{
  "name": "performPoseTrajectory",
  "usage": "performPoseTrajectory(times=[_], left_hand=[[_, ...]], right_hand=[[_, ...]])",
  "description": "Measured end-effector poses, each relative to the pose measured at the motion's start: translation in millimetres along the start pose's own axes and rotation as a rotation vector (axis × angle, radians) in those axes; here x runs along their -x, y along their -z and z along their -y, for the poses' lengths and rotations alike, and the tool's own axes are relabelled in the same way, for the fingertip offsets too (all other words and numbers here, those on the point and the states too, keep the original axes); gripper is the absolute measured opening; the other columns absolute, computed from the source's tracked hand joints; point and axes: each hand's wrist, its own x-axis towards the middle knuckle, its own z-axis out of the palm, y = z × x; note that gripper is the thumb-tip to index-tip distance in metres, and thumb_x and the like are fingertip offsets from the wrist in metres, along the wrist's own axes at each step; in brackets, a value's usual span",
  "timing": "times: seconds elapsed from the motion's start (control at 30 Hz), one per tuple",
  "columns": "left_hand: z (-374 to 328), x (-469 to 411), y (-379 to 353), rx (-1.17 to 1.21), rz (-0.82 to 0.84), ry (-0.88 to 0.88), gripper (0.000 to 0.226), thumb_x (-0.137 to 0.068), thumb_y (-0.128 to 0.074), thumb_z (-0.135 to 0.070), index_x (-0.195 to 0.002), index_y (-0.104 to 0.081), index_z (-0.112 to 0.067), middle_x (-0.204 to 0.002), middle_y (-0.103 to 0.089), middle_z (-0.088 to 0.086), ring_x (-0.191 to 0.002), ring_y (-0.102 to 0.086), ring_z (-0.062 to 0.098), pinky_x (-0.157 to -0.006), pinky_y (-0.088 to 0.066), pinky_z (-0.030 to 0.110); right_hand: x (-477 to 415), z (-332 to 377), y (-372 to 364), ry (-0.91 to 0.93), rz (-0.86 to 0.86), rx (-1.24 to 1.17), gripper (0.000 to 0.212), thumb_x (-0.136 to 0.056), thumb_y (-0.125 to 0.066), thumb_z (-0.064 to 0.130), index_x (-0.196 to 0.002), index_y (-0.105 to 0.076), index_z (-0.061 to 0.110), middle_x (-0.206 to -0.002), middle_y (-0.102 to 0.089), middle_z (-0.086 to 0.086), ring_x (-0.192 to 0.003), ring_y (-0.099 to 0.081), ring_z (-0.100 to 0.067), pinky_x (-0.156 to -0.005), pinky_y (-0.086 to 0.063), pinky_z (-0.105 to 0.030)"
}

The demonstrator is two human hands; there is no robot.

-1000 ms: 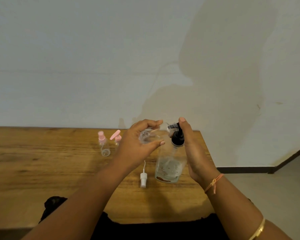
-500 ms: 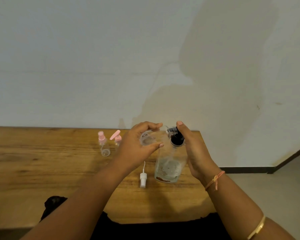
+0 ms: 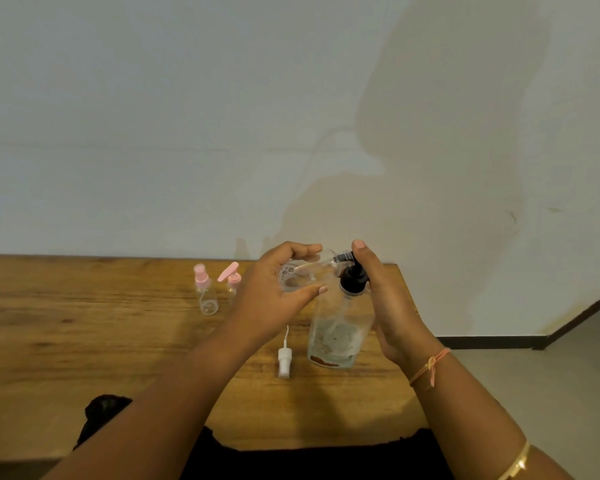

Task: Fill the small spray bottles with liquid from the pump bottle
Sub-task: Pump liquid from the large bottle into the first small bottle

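Clear small bottle [image 3: 302, 275], gripped tilted in the left hand [image 3: 274, 299], meets the spout of the pump bottle [image 3: 333, 334] to catch liquid. Right hand [image 3: 388, 306] lays straight fingers on the pump head, apparently to press it down against the bench [image 3: 84, 323].

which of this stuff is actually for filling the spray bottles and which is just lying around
In the job: pump bottle; small clear bottle, held by the left hand; right hand on the pump head; white spray top lying on the table; two pink-topped bottles.
Just there: thread band and gold bangle on the right wrist.
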Motion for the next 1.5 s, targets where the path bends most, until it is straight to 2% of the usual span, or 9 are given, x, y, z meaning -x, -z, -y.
performPoseTrajectory(times=[0.23, 0.43, 0.53, 0.7, 0.9, 1.07, 1.17, 1.37, 1.5], left_hand=[[2.5, 1.7, -4.2, 0.016, -0.005, 0.018, 0.043, -0.069, -0.079, -0.012, -0.094, -0.056, -0.037, -0.099, -0.059, -0.028, -0.093, -0.049, -0.026, -0.075, -0.036, -0.006], [9.0, -1.6, -8.8, 0.108, -0.050, 0.013, 0.040, -0.064, -0.081, -0.008, -0.085, -0.054, -0.030, -0.101, -0.062, -0.026, -0.098, -0.058, -0.011, -0.084, -0.045, 0.006], [10.2, -1.3, -10.4, 0.127, -0.045, 0.006, 0.040, -0.065, -0.080, -0.008, -0.086, -0.055, -0.030, -0.102, -0.062, -0.024, -0.098, -0.060, -0.009, -0.082, -0.048, 0.009], [8.6, 1.6, -6.8, 0.045, -0.007, 0.003, 0.047, -0.070, -0.079, -0.016, -0.099, -0.054, -0.042, -0.103, -0.059, -0.026, -0.100, -0.053, -0.018, -0.079, -0.041, 0.000], [9.0, 2.9, -6.7, -0.021, 0.018, 0.027, 0.047, -0.071, -0.078, -0.021, -0.100, -0.051, -0.046, -0.098, -0.064, -0.019, -0.096, -0.050, -0.022, -0.073, -0.034, -0.007], [6.7, 4.5, -6.1, 0.026, -0.004, -0.012, 0.041, -0.076, -0.074, -0.018, -0.106, -0.054, -0.039, -0.100, -0.063, -0.014, -0.102, -0.053, -0.012, -0.074, -0.040, -0.001], [7.6, 3.4, -4.8, 0.017, -0.017, -0.023, 0.040, -0.074, -0.075, -0.023, -0.105, -0.056, -0.040, -0.100, -0.064, -0.016, -0.102, -0.055, -0.010, -0.079, -0.040, 0.000], [7.5, 0.8, -4.0, 0.091, -0.022, 0.007, 0.041, -0.068, -0.079, -0.019, -0.100, -0.060, -0.036, -0.104, -0.062, -0.023, -0.099, -0.055, -0.015, -0.076, -0.042, 0.000], [10.0, 1.3, -4.8, 0.129, 0.019, 0.033, 0.036, -0.068, -0.079, -0.018, -0.093, -0.059, -0.035, -0.104, -0.065, -0.021, -0.096, -0.061, -0.010, -0.077, -0.045, 0.004]], right_hand=[[1.8, 1.3, -2.5, -0.010, -0.030, 0.004, 0.034, -0.095, -0.040, 0.046, -0.089, -0.067, 0.026, -0.089, -0.068, 0.009, -0.082, -0.059, -0.001, -0.068, -0.040, -0.019], [3.7, 4.4, -5.8, -0.009, -0.023, 0.058, 0.049, -0.073, -0.033, 0.074, -0.084, -0.062, 0.037, -0.097, -0.067, 0.005, -0.095, -0.057, -0.006, -0.088, -0.035, -0.032], [2.3, 4.1, -4.0, -0.008, -0.024, 0.047, 0.041, -0.085, -0.033, 0.066, -0.073, -0.059, 0.037, -0.089, -0.065, 0.008, -0.084, -0.055, -0.002, -0.082, -0.033, -0.030], [-0.4, 1.5, -3.0, -0.033, -0.039, 0.032, 0.041, -0.089, -0.042, 0.058, -0.086, -0.067, 0.026, -0.095, -0.067, 0.003, -0.090, -0.057, -0.008, -0.081, -0.039, -0.031], [-1.4, 0.7, -4.2, -0.015, -0.045, 0.044, 0.032, -0.095, -0.038, 0.050, -0.083, -0.062, 0.032, -0.088, -0.062, 0.013, -0.085, -0.054, -0.002, -0.068, -0.035, -0.018], [2.1, -0.5, -7.8, -0.009, -0.073, 0.068, 0.043, -0.082, -0.037, 0.069, -0.076, -0.062, 0.034, -0.093, -0.066, 0.005, -0.085, -0.055, -0.006, -0.081, -0.037, -0.033], [2.8, 2.2, -6.2, -0.006, -0.062, 0.049, 0.043, -0.083, -0.030, 0.069, -0.083, -0.060, 0.038, -0.097, -0.061, 0.014, -0.092, -0.053, -0.003, -0.084, -0.032, -0.032], [1.9, 0.4, -3.9, -0.016, -0.026, 0.054, 0.054, -0.076, -0.038, 0.072, -0.087, -0.068, 0.029, -0.094, -0.069, 0.003, -0.093, -0.059, -0.010, -0.090, -0.042, -0.036], [1.1, 0.9, -3.4, -0.014, -0.033, 0.041, 0.036, -0.092, -0.039, 0.054, -0.084, -0.065, 0.030, -0.089, -0.066, 0.010, -0.084, -0.056, 0.000, -0.071, -0.039, -0.021]])
